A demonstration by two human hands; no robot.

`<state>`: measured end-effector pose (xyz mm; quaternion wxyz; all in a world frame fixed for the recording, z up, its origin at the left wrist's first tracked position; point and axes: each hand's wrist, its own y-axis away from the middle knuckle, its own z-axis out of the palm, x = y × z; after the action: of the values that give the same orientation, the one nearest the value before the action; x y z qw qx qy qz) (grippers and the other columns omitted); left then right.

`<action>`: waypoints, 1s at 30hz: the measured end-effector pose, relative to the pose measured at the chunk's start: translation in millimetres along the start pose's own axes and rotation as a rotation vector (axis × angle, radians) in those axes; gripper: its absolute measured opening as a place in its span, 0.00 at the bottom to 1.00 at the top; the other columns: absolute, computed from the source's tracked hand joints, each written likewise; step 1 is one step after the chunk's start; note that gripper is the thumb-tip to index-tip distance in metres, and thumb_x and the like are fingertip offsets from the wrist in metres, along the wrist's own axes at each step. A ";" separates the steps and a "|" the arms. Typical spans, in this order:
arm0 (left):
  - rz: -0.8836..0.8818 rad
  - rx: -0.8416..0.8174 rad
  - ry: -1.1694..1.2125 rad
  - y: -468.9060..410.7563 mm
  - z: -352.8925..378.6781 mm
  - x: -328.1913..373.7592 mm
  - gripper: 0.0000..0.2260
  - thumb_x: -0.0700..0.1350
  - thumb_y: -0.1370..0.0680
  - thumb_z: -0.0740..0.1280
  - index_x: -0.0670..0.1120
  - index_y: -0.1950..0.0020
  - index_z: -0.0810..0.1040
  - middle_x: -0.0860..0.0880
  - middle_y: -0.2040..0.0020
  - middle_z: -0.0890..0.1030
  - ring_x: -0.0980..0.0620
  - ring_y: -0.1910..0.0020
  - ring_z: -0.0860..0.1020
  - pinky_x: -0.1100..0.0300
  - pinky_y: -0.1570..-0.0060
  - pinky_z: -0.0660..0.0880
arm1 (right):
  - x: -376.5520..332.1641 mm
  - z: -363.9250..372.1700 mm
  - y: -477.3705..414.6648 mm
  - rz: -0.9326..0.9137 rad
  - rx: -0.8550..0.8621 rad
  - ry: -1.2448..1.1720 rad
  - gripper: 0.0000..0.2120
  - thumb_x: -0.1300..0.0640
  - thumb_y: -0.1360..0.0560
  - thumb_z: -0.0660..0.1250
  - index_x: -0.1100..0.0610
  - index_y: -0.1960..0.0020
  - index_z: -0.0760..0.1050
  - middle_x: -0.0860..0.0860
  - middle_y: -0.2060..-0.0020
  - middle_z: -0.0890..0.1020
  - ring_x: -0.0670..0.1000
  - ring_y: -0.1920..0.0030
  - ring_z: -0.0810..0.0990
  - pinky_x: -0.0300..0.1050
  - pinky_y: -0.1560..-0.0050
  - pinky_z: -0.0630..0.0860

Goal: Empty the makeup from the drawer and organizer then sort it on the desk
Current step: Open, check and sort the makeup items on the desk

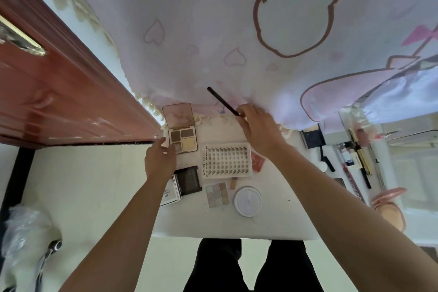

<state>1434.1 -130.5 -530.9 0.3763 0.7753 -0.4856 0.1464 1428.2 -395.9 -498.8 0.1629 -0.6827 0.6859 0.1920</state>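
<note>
1. Printed cloth (213,31): white with pink roses, hearts and cartoon outlines. It hangs across the far side of the view and reaches the back edge of the desk.
2. Red-brown door (59,90): at the left, with a metal handle.
3. White desk (284,218): carries the makeup in 2 groups, well apart.
4. Right group: pens and pencils (360,161) lie side by side next to a clear organizer (342,118). A dark compact (312,138) lies at the far end. An open pink compact (388,211) lies at the near end.
5. Left hand (160,161): thumb and fingers close on the near-left corner of the open palette (182,141). This palette has 4 pans and an upright lid, and sits at the far-left corner of the desk.
6. Right hand (258,130): pinches the lower end of a slim black stick (222,102). The stick slants up and to the left, above the desk's back edge, in front of the cloth.
7. Lash tray (226,160): lies flat below the right hand, beside the open palette.
8. Near row, left to right: dark palette (188,179), pale palette (217,194), round white compact (247,200).
9. Red packet (258,163): partly under the lash tray's right edge.
</note>
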 end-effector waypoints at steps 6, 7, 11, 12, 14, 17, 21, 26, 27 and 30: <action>-0.104 -0.187 0.671 64.7 -7.5 72.3 0.15 0.55 0.17 0.60 0.46 0.46 0.79 0.50 0.53 0.81 0.53 0.58 0.76 0.58 0.59 0.71 | -25.8 -27.0 47.5 0.186 -0.181 -0.455 0.12 0.51 0.15 0.57 0.51 0.40 0.78 0.48 0.57 0.82 0.46 0.63 0.77 0.36 0.62 0.71; -0.150 -0.282 0.746 74.6 -6.7 80.6 0.15 0.55 0.18 0.61 0.45 0.46 0.79 0.49 0.54 0.82 0.53 0.59 0.76 0.58 0.59 0.71 | -28.4 -29.0 56.9 0.203 -0.203 -0.521 0.12 0.50 0.16 0.58 0.50 0.42 0.80 0.49 0.59 0.83 0.47 0.64 0.78 0.35 0.63 0.71; -0.138 -0.404 0.934 105.7 4.0 93.1 0.12 0.46 0.18 0.64 0.38 0.43 0.80 0.46 0.58 0.83 0.54 0.65 0.76 0.61 0.63 0.72 | -37.3 -43.2 90.0 0.285 -0.234 -0.645 0.17 0.45 0.18 0.61 0.53 0.57 0.82 0.48 0.71 0.73 0.46 0.72 0.67 0.39 0.69 0.64; -0.114 -0.384 0.976 111.0 4.8 94.1 0.11 0.44 0.18 0.64 0.37 0.44 0.80 0.46 0.59 0.82 0.54 0.66 0.75 0.62 0.65 0.72 | -37.5 -48.1 99.3 0.346 -0.219 -0.665 0.20 0.43 0.18 0.60 0.51 0.60 0.82 0.49 0.71 0.71 0.46 0.73 0.66 0.39 0.68 0.63; -0.097 -0.337 1.044 119.1 5.8 95.3 0.09 0.44 0.18 0.64 0.39 0.47 0.80 0.46 0.61 0.82 0.54 0.68 0.75 0.63 0.65 0.73 | -35.2 -56.5 119.8 0.479 -0.191 -0.705 0.26 0.38 0.19 0.58 0.52 0.66 0.80 0.50 0.72 0.70 0.46 0.74 0.66 0.39 0.67 0.65; -0.117 -0.335 1.085 131.3 6.8 96.2 0.08 0.44 0.19 0.65 0.40 0.51 0.80 0.47 0.63 0.83 0.55 0.68 0.77 0.64 0.64 0.77 | -35.6 -61.5 147.7 0.590 -0.124 -0.858 0.27 0.38 0.19 0.58 0.52 0.71 0.69 0.45 0.75 0.67 0.46 0.75 0.63 0.38 0.69 0.64; -0.280 -0.231 1.330 128.9 -4.7 96.0 0.06 0.42 0.19 0.66 0.41 0.53 0.78 0.47 0.60 0.81 0.57 0.67 0.78 0.67 0.67 0.78 | -33.4 -66.5 174.2 0.673 0.176 -0.879 0.26 0.43 0.17 0.59 0.54 0.70 0.61 0.47 0.75 0.63 0.48 0.73 0.60 0.44 0.68 0.58; -0.247 -0.203 1.346 115.9 -22.6 94.7 0.06 0.42 0.19 0.66 0.42 0.53 0.78 0.48 0.60 0.81 0.57 0.65 0.80 0.67 0.64 0.79 | -17.4 -80.3 204.4 0.739 0.333 -0.862 0.25 0.44 0.18 0.60 0.56 0.69 0.64 0.46 0.77 0.66 0.47 0.75 0.64 0.41 0.70 0.62; -0.234 -0.232 1.325 118.7 -23.0 95.3 0.05 0.42 0.19 0.66 0.41 0.52 0.78 0.48 0.59 0.82 0.56 0.63 0.81 0.66 0.62 0.79 | -17.7 -81.7 205.4 0.751 0.350 -0.892 0.24 0.43 0.18 0.61 0.56 0.68 0.66 0.45 0.77 0.67 0.47 0.75 0.66 0.41 0.69 0.64; -0.206 -0.318 1.320 127.3 -19.1 94.1 0.08 0.42 0.20 0.67 0.40 0.44 0.78 0.46 0.52 0.82 0.55 0.58 0.83 0.65 0.58 0.80 | -23.1 -83.5 203.0 0.742 0.342 -0.937 0.21 0.42 0.20 0.63 0.57 0.63 0.72 0.48 0.75 0.74 0.47 0.72 0.72 0.45 0.63 0.70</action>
<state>1372.6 -208.3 -406.1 0.7147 0.5013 -0.0939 0.4786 1228.9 -417.5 -406.4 0.4759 -0.2064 0.7543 0.4024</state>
